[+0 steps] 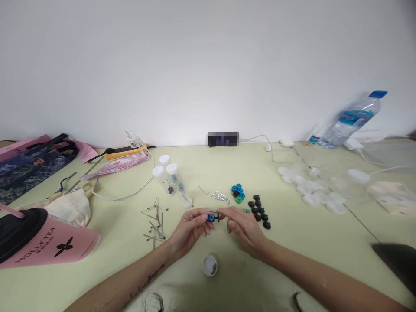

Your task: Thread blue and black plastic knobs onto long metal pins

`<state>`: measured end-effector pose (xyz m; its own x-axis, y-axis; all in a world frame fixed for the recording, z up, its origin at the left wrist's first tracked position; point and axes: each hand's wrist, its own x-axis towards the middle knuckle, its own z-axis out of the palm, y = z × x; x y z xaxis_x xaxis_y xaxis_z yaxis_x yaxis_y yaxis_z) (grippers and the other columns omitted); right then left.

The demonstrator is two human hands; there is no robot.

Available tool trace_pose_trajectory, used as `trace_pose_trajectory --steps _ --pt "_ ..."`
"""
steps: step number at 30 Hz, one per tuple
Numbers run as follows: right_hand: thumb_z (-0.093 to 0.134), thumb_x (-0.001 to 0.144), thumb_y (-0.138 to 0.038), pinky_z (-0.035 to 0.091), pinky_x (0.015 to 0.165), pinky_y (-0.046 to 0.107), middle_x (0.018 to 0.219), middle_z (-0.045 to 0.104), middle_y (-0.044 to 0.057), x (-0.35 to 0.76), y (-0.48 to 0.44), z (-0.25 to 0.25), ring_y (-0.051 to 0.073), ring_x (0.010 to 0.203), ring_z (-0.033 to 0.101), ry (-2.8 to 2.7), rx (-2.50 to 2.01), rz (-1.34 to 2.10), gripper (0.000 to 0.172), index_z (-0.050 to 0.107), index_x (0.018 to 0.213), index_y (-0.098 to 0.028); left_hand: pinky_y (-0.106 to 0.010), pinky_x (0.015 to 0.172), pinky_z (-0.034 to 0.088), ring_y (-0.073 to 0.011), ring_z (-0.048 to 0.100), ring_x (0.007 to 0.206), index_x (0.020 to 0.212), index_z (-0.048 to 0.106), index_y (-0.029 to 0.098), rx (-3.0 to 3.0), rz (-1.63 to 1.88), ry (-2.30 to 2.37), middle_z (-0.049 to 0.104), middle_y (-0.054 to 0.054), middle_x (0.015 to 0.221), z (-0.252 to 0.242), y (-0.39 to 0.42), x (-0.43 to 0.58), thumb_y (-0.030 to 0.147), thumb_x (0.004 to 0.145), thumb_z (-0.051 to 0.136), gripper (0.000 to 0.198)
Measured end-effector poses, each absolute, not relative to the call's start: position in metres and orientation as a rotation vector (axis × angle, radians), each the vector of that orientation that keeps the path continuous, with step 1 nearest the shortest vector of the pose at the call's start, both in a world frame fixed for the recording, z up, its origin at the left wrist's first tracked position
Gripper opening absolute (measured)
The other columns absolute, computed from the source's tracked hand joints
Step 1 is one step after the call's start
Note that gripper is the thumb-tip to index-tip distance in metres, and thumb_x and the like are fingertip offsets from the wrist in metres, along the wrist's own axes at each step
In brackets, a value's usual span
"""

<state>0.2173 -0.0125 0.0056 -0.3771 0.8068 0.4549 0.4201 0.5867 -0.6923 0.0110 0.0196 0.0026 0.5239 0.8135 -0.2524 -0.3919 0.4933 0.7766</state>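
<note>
My left hand [191, 229] pinches a small blue and black cylindrical part [212, 218] between thumb and fingers, above the table. A thin metal rod sticks out of that hand to the left. From the right, my right hand [245, 227] reaches to the part's black end, its fingers bent and the index fingertip beside it. A thin metal piece, which looks like a hex key [213, 211], lies along the top of the part at that fingertip. Below the hands stands a small white round container [210, 265] with a few dark bits inside.
Beyond the hands lie hex keys [221, 197], blue and green knobs [238, 191] and black knobs [259, 209]. Metal rods [156, 229] and white-capped jars [166, 177] are left. A pink cup [61, 242] stands near left; white lids [315, 190] and a water bottle [352, 121] are right.
</note>
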Motion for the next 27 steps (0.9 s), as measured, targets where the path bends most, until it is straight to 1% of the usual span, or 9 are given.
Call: trace_pose_trajectory --steps 2,8,12,17,20,27 --pt "0.026 0.100 -0.035 0.048 0.074 0.030 0.100 0.063 0.009 0.2171 -0.0127 0.0060 0.016 0.077 0.060 -2.026 -0.950 0.602 0.039 0.053 0.126 -0.020 -0.014 0.055 0.046 -0.0066 0.057 0.056 0.086 0.069 0.007 0.723 0.815 0.664 0.067 -0.007 0.070 0.0034 0.0195 0.0110 0.026 0.076 0.072 0.021" --pt "0.028 0.100 -0.033 0.048 0.076 0.031 0.096 0.063 0.008 0.2170 -0.0117 0.0045 0.018 0.084 0.061 -1.991 -0.974 0.597 0.038 0.050 0.128 -0.020 -0.014 0.055 0.046 -0.0063 0.058 0.054 0.085 0.068 0.007 0.715 0.826 0.662 0.068 -0.006 0.068 0.0051 0.0197 0.0112 0.026 0.075 0.073 0.021" --pt "0.028 0.100 -0.032 0.049 0.075 0.031 0.100 0.063 0.008 0.2167 -0.0119 0.0046 0.017 0.083 0.061 -2.010 -0.960 0.600 0.037 0.053 0.126 -0.020 -0.014 0.054 0.046 -0.0063 0.058 0.054 0.086 0.069 0.006 0.720 0.828 0.666 0.068 -0.007 0.068 0.0055 0.0191 0.0119 0.025 0.076 0.072 0.022" --pt "0.028 0.100 -0.030 0.050 0.073 0.030 0.097 0.065 0.008 0.2166 -0.0120 0.0044 0.016 0.078 0.062 -2.011 -0.980 0.572 0.037 0.053 0.126 -0.020 -0.014 0.053 0.045 -0.0064 0.058 0.053 0.085 0.069 0.007 0.719 0.823 0.662 0.068 -0.007 0.068 0.0043 0.0194 0.0120 0.025 0.075 0.073 0.021" --pt "0.028 0.100 -0.032 0.050 0.075 0.031 0.098 0.064 0.008 0.2170 -0.0115 0.0039 0.017 0.081 0.062 -2.000 -0.986 0.586 0.038 0.051 0.128 -0.020 -0.014 0.054 0.046 -0.0067 0.058 0.054 0.086 0.069 0.007 0.717 0.812 0.664 0.068 -0.007 0.068 0.0041 0.0197 0.0114 0.025 0.076 0.072 0.020" --pt "0.029 0.100 -0.030 0.048 0.075 0.031 0.099 0.063 0.009 0.2174 -0.0112 0.0071 0.018 0.084 0.060 -2.008 -0.971 0.654 0.037 0.055 0.124 -0.021 -0.014 0.053 0.046 -0.0066 0.059 0.054 0.088 0.069 0.007 0.713 0.781 0.659 0.068 -0.007 0.068 0.0060 0.0202 0.0108 0.023 0.077 0.071 0.020"
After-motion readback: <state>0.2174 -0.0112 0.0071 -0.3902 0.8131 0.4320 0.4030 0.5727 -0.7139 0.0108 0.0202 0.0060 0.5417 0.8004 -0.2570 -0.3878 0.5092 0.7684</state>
